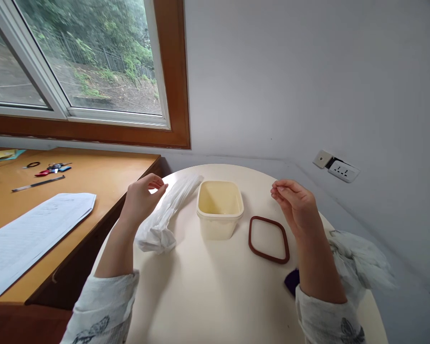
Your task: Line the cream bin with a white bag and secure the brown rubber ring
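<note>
A cream plastic tub [220, 224] stands upright and uncovered on the round white table [208, 296]. To its left, my left hand [145, 196] hovers over a long crumpled white plastic bag [165, 224]; the fingers are curled with a gap to the thumb, and they hold nothing. My right hand [295, 203] is raised on the other side, thumb and fingertips drawn together, with nothing visible in them. Just below and left of it lies a brown rounded-square ring [268, 260], flat on the table. Neither hand touches the tub.
Beside my right forearm are a knotted translucent plastic bag [361, 263] and a dark purple item [292, 282], partly hidden. At left, a wooden desk [111, 167] carries papers [39, 234], a pen [37, 184] and keys [53, 168]. A wall socket [344, 171] is at right.
</note>
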The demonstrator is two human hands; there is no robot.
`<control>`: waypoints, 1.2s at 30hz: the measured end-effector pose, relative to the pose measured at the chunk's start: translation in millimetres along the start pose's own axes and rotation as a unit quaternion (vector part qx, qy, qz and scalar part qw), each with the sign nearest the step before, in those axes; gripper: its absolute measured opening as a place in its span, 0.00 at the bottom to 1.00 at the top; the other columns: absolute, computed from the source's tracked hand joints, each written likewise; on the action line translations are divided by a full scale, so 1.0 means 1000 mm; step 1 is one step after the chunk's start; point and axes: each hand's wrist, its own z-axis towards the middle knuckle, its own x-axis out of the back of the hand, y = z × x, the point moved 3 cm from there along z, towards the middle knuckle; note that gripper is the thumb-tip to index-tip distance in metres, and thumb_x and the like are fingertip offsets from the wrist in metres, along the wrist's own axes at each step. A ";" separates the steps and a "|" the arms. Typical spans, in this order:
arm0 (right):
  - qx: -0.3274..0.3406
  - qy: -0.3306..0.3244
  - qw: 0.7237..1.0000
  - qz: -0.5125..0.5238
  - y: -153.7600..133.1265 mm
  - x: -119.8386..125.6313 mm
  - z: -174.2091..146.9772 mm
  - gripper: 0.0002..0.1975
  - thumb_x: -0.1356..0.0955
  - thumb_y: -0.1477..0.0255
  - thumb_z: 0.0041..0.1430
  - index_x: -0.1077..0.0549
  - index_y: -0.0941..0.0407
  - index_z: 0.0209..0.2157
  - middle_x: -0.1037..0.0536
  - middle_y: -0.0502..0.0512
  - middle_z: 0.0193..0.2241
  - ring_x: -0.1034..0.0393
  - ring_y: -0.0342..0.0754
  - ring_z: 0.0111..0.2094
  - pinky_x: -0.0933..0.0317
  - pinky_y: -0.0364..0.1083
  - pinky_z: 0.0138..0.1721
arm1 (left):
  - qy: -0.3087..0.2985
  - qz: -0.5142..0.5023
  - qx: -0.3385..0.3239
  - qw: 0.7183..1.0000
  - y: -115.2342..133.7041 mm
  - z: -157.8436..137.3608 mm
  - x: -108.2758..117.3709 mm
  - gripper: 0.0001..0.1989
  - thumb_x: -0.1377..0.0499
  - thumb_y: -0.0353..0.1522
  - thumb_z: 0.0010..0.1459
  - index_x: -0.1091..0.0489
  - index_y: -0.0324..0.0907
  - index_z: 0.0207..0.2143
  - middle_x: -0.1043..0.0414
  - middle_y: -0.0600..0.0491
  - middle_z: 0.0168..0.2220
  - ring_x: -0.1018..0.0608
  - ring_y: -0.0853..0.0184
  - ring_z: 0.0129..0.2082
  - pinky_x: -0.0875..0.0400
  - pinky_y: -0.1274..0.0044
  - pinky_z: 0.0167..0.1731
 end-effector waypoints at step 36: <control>0.016 0.054 0.997 0.044 -0.003 0.001 0.000 0.07 0.30 0.71 0.48 0.27 0.54 0.33 0.31 0.48 0.29 0.36 0.39 0.32 0.41 0.40 0.34 | 0.016 -0.033 -0.011 0.999 0.001 0.000 -0.004 0.08 0.45 0.36 0.50 0.39 0.42 0.23 0.33 0.57 0.23 0.28 0.70 0.25 0.34 0.79 0.26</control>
